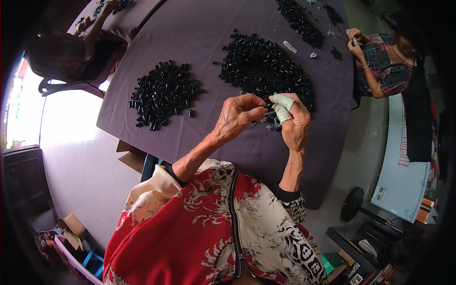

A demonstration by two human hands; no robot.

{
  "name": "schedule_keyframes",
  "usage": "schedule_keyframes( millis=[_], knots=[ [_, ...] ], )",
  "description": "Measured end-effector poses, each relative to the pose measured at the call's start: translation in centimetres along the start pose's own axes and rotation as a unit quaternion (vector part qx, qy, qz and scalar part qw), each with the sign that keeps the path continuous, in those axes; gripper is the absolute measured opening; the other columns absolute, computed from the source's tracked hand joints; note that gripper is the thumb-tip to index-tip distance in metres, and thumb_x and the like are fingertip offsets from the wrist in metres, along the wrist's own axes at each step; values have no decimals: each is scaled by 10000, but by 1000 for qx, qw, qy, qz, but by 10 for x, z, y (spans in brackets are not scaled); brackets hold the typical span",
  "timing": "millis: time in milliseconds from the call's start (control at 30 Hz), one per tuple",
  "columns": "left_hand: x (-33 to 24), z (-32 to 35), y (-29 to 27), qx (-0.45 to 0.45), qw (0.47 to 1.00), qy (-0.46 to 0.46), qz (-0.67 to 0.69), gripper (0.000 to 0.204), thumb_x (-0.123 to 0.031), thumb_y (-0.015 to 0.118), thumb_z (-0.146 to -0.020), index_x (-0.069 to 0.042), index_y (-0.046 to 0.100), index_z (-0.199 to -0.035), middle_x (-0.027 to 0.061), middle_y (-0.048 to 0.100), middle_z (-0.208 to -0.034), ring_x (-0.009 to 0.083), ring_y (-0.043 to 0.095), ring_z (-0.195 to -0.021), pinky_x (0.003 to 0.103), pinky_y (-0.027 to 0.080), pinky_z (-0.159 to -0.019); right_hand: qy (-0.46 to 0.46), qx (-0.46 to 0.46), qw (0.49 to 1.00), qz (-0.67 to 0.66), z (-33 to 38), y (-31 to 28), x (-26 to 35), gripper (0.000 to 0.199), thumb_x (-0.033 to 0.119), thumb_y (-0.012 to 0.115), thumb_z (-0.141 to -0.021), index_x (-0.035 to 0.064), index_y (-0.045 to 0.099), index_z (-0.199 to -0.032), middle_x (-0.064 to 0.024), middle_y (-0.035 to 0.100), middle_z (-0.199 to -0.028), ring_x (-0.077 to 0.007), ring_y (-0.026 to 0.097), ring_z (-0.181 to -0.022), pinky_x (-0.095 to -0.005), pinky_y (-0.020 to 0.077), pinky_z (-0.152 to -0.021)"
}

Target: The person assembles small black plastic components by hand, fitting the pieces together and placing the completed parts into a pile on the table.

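Note:
Over the near edge of a big heap of small glossy black cylindrical pieces, my two hands come close together. My left hand is bare, its thumb and forefinger pinched around something small and dark at the tips. Pale green ribbed cloth covers the thumb and a finger of my right hand, which is also closed in a pinch; what lies inside is hidden. Thin greyish scraps lie on the cloth just below the fingertips. A smaller pile of similar black pieces sits to the left, with one loose piece beside it.
A purple-grey cloth covers the table. Beyond the heap are a white flat object, a small white item and another black pile. One person sits at right, another at left. Open cardboard stands below the table edge.

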State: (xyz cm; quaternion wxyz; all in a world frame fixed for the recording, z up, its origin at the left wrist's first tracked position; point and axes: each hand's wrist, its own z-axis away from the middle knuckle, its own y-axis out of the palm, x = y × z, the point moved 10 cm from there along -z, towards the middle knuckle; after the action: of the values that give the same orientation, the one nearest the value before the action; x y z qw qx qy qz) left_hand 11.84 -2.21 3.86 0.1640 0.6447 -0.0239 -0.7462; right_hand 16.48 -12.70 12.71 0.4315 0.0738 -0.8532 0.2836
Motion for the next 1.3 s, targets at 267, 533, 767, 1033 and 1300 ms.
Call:
schedule_keyframes(
  millis=[267,533,767,1033,1300],
  knots=[
    [-2,2,2,5,1000,-5,-24,147,-86,606,-793,38,601,-872,46,608,-743,91,548,-701,232,445,-675,-11,38,998,48,-1,7,-1,368,-130,377,-623,-37,611,-891,-104,621,-882,-207,604,-794,-269,486,-709],
    [-4,3,2,-6,999,-6,-37,164,-102,600,-800,45,613,-873,50,614,-727,89,551,-686,227,446,-660,1,62,997,53,-2,9,-5,362,-129,379,-619,-42,609,-884,-110,618,-861,-213,607,-761,-276,488,-687],
    [-5,4,2,-8,998,3,-54,170,-102,597,-804,49,612,-882,54,620,-731,90,558,-690,229,451,-661,-21,65,995,74,-3,11,-3,327,-117,414,-639,-34,613,-885,-103,619,-849,-210,606,-747,-280,486,-673],
    [1,4,0,-5,999,1,-40,173,-106,594,-817,47,615,-895,64,625,-743,95,560,-687,234,457,-664,0,79,995,56,-3,18,-2,336,-120,412,-633,-22,617,-880,-98,621,-841,-212,607,-737,-279,486,-664],
    [20,-3,1,38,994,-57,85,182,-164,602,-841,13,616,-882,69,627,-773,126,593,-704,260,495,-699,10,65,998,14,-1,17,-13,210,-53,573,-709,-15,588,-915,-124,603,-828,-237,612,-710,-293,486,-613]
  ],
)
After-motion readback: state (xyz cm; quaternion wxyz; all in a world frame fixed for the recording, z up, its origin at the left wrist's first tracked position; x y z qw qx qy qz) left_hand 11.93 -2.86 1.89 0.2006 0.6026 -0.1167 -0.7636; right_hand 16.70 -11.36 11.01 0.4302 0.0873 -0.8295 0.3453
